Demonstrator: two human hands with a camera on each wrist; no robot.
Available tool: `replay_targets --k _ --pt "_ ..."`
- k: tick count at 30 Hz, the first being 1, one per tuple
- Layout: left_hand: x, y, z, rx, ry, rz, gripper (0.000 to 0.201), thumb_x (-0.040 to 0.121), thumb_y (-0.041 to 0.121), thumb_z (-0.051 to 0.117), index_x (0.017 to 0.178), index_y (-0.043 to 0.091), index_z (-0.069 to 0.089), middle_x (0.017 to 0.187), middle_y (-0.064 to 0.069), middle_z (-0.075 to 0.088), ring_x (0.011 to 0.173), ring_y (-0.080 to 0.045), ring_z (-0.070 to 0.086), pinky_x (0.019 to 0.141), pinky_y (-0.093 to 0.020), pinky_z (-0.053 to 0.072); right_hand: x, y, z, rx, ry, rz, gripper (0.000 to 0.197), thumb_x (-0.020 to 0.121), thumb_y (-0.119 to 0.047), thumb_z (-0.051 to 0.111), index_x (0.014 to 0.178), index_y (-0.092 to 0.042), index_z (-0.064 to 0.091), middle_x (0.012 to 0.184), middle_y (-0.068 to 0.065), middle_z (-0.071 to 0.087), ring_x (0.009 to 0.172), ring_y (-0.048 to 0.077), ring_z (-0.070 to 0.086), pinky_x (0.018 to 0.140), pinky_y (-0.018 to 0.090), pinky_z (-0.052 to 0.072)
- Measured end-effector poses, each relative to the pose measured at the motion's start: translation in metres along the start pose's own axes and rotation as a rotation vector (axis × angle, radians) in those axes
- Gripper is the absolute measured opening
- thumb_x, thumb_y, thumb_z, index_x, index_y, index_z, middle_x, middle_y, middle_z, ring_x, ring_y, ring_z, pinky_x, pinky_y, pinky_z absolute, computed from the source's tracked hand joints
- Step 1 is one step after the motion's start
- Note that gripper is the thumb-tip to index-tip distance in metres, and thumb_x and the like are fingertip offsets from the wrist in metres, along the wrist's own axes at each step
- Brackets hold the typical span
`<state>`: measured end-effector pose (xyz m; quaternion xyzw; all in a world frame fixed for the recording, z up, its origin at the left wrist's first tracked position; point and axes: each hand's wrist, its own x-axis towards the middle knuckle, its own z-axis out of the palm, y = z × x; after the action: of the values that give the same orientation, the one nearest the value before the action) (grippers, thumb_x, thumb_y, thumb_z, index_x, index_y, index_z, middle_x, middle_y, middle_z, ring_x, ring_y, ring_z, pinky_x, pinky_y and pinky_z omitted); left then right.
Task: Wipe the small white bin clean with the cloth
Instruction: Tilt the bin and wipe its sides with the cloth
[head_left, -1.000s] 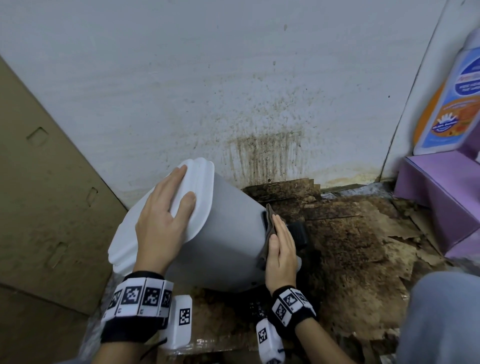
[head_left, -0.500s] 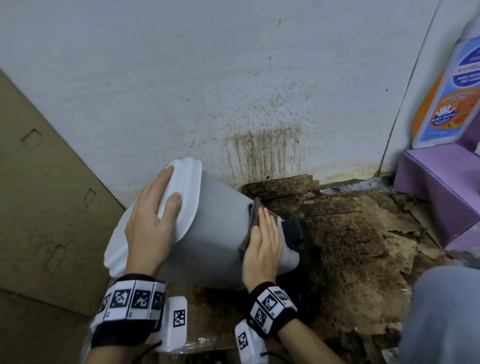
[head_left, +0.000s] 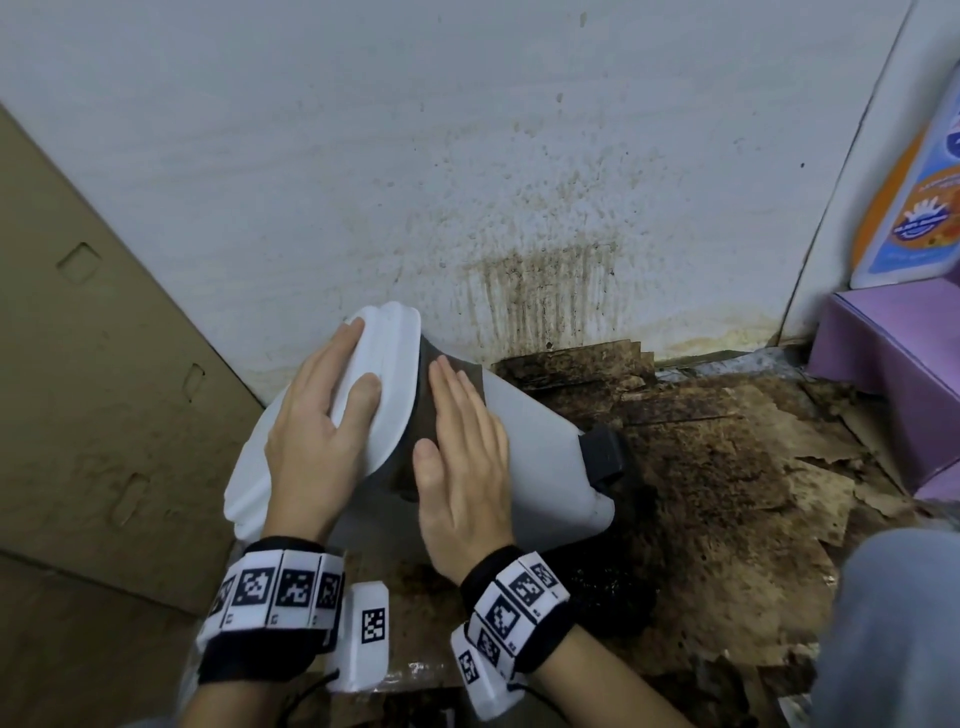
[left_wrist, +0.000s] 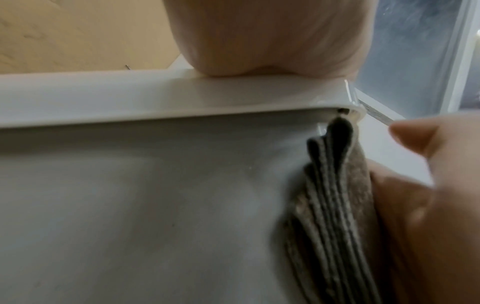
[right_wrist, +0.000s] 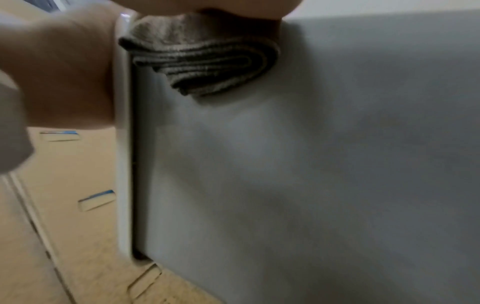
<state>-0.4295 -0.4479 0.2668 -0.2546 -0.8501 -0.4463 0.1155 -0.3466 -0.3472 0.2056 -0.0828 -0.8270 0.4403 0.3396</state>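
**Q:** Under the right hand, what are the fingers doing?

**A:** Its fingers lie straight and close together, pressing a folded grey-brown terry cloth flat against the side of the small white plastic bin, just right of its lid. They do not curl round the cloth.

**Q:** And the left hand?

**A:** Its fingers are slightly spread and extended over the white ribbed lid, steadying the bin, which is tipped over to the left.

**Q:** Where is the bin?

**A:** Near the person, its base with a black pedal on a badly stained brown cardboard floor, below a splattered white wall. Tan cardboard stands on the left; a purple box sits far right.

**Q:** How far along is the wiping?

**A:** Probably midway. The visible side looks clean; the pedal, underside and far faces cannot be judged.
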Motion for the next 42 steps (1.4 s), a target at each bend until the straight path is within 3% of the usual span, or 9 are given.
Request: replay_targets --k 4,10,13,17,26,34,42 --pt "0.002 -0.004 -0.003 -0.028 0.004 -0.006 0.056 0.093 0.054 0.040 0.148 0.042 0.047 0.150 0.023 0.048 0.138 -0.001 0.043 0.109 -0.032 0.033 -0.002 0.019 -0.003 -0.100 -0.013 -0.053 0.062 0.101 -0.041 0.028 0.158 -0.019 0.025 0.166 -0.010 0.021 0.153 0.006 0.014 0.122 0.024 0.007" --pt "0.001 -0.006 -0.008 -0.056 0.012 -0.037 0.056 0.092 0.051 0.042 0.147 0.044 0.048 0.149 0.025 0.047 0.137 0.001 0.042 0.110 -0.030 0.033 -0.019 0.060 -0.007 -0.130 0.035 0.021 0.058 0.102 -0.038 0.031 0.157 -0.022 0.028 0.164 -0.010 0.027 0.152 0.006 0.020 0.121 0.039 0.025" --pt "0.000 -0.005 -0.009 -0.069 0.007 -0.046 0.055 0.092 0.050 0.042 0.146 0.044 0.048 0.150 0.025 0.048 0.138 0.000 0.042 0.112 -0.033 0.034 -0.029 0.079 -0.011 -0.102 0.093 0.085 0.056 0.103 -0.039 0.029 0.156 -0.022 0.030 0.162 -0.010 0.030 0.151 0.005 0.022 0.120 0.040 0.028" --pt "-0.002 -0.002 -0.007 -0.066 0.005 -0.042 0.054 0.093 0.051 0.042 0.146 0.045 0.048 0.149 0.026 0.048 0.139 -0.001 0.042 0.113 -0.036 0.034 -0.034 0.091 -0.011 -0.058 0.176 0.179 0.056 0.103 -0.040 0.027 0.155 -0.020 0.035 0.160 -0.009 0.035 0.149 0.002 0.025 0.120 0.040 0.027" --pt "-0.004 0.001 -0.003 -0.003 0.020 -0.023 0.056 0.093 0.052 0.037 0.147 0.045 0.046 0.151 0.025 0.046 0.138 -0.001 0.042 0.105 -0.031 0.031 -0.028 0.076 0.001 -0.035 0.240 0.290 0.060 0.100 -0.043 0.020 0.154 -0.021 0.035 0.160 -0.009 0.034 0.149 0.003 0.024 0.122 0.041 0.021" --pt "-0.003 0.003 0.004 0.029 0.002 0.014 0.058 0.093 0.053 0.036 0.150 0.043 0.043 0.154 0.022 0.044 0.140 -0.003 0.040 0.108 -0.037 0.036 0.001 0.022 0.002 0.031 0.099 0.274 0.067 0.097 -0.050 0.011 0.158 -0.028 0.023 0.164 -0.017 0.019 0.149 -0.007 0.008 0.125 0.035 0.008" --pt "-0.002 0.002 0.003 0.042 -0.048 0.024 0.063 0.092 0.058 0.034 0.152 0.042 0.040 0.157 0.021 0.040 0.142 -0.002 0.036 0.107 -0.032 0.032 0.028 0.009 -0.014 0.021 -0.140 0.163 0.061 0.103 -0.048 0.014 0.160 -0.028 0.013 0.167 -0.016 0.009 0.151 -0.004 0.000 0.126 0.030 0.004"
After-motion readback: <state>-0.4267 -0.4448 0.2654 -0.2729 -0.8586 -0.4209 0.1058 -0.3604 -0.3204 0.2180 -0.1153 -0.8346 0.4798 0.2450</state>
